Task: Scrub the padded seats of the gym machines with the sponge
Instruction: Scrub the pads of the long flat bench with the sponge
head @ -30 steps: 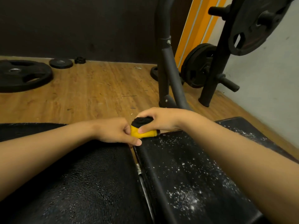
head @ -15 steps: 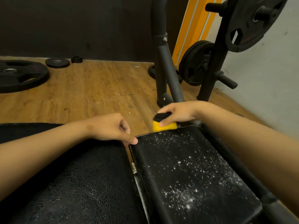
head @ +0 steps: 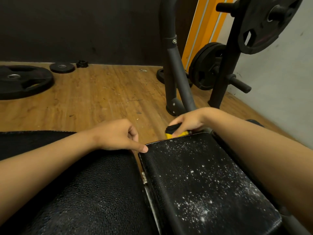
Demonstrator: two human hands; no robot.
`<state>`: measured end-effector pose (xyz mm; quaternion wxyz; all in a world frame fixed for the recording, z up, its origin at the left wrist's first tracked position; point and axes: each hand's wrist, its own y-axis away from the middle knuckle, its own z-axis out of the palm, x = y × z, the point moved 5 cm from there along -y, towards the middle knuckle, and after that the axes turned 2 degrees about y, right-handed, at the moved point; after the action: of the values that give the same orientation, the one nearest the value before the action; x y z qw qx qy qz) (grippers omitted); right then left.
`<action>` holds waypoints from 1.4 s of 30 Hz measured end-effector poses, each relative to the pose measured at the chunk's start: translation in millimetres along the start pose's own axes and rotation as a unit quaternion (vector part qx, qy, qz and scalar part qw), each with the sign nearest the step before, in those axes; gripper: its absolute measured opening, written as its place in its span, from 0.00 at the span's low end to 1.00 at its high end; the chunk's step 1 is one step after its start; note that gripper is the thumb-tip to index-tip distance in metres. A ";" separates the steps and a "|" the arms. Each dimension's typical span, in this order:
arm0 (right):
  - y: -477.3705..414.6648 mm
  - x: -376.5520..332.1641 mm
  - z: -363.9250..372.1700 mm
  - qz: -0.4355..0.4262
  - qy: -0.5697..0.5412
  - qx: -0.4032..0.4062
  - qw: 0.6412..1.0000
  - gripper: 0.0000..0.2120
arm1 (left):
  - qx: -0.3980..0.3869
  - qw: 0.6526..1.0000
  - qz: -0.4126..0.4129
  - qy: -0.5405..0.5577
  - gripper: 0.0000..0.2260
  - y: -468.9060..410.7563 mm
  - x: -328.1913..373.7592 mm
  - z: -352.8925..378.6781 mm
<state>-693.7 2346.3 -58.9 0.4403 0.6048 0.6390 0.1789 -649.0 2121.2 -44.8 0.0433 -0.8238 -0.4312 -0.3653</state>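
Two black padded seats lie side by side below me. The right pad [head: 199,180] is speckled with white foam and droplets. The left pad [head: 94,192] looks wet and dark. My right hand [head: 191,121] grips a yellow sponge with a black scrub side [head: 171,131] at the far edge of the right pad. My left hand [head: 118,136] rests on the far right corner of the left pad, its fingers loosely curled and one fingertip touching the near-left corner of the right pad. It holds nothing.
A black metal frame post [head: 174,70] rises just beyond the pads. A rack with weight plates [head: 208,67] stands at the right by a white wall. Loose plates [head: 22,80] lie on the wooden floor at far left.
My right hand has carried the sponge to the right along the far edge of the foamy pad, away from my left hand. My left hand has let go of the sponge and stays near the gap.
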 end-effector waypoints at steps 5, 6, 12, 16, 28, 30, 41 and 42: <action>30.8 43.7 -25.2 0.052 -0.041 0.045 0.997 0.12 | 0.003 1.000 0.006 0.001 0.23 -0.4 2.3 0.0; 38.6 51.4 -28.1 0.052 -0.062 0.057 0.995 0.13 | 0.002 1.000 0.005 0.003 0.23 -0.1 2.7 0.0; 67.3 55.2 -19.6 -0.059 0.030 0.309 0.949 0.07 | -0.014 0.999 0.010 0.050 0.16 1.4 9.5 1.2; 97.5 55.6 3.5 -0.124 -0.021 0.427 0.896 0.06 | -0.024 0.994 0.014 0.102 0.23 2.5 11.6 -0.5; 125.1 41.9 43.0 -0.108 0.003 0.506 0.856 0.08 | 0.064 0.996 -0.045 0.035 0.36 11.7 3.9 -7.1; 116.1 27.2 46.1 -0.108 -0.007 0.526 0.844 0.08 | 0.076 0.995 -0.047 0.037 0.37 13.1 7.6 -8.2; 133.0 14.6 73.5 -0.201 -0.191 0.344 0.897 0.26 | 0.088 0.982 0.118 -0.116 0.35 -4.2 133.7 36.5; 141.9 23.2 78.2 -0.188 -0.209 0.343 0.897 0.27 | 0.093 0.978 0.117 -0.145 0.32 -8.0 137.3 37.4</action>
<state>-542.7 2373.2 -1.8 0.3544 0.6105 0.6559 -0.2675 -584.2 2233.8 13.8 0.0986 -0.9052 -0.3658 -0.1926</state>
